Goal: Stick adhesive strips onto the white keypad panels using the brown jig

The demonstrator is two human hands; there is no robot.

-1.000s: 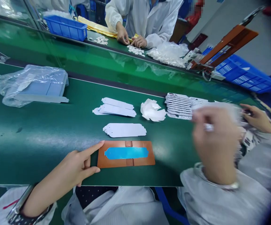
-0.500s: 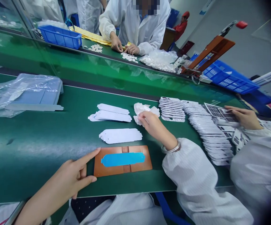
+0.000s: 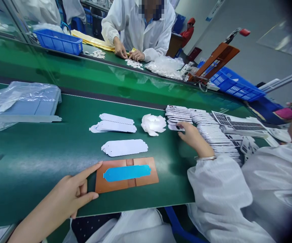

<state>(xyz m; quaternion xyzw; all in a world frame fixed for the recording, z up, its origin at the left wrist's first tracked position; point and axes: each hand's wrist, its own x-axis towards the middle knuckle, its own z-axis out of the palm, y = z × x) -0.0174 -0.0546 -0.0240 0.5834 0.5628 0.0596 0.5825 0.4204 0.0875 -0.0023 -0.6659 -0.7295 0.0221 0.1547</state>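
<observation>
At the left end of a brown fixture plate (image 3: 141, 184), my left hand (image 3: 71, 189) spans the edge, index finger at the far corner and thumb at the near one, steadying it. A blue strip-shaped piece (image 3: 127, 172) lies in the middle of that plate. My right hand (image 3: 193, 136) reaches to a row of white printed cards (image 3: 177, 113). Its thumb and fingertips pinch the nearest card (image 3: 173, 128), whose right end they partly cover. Left of it sits a crumpled white paper heap (image 3: 153, 124).
Flat white strips (image 3: 124, 147) lie beyond the plate, with more strips (image 3: 117, 126) farther back. At the left is a plastic-wrapped stack of bluish sheets (image 3: 32, 104). A longer row of cards (image 3: 211, 135) and a co-worker's sleeve (image 3: 274, 172) are at the right. Another person works across the green partition (image 3: 90, 79).
My right hand has moved right from the crumpled paper to the nearest printed card. My left hand stays on the plate. The co-worker's hand at the right has left the printed sheet.
</observation>
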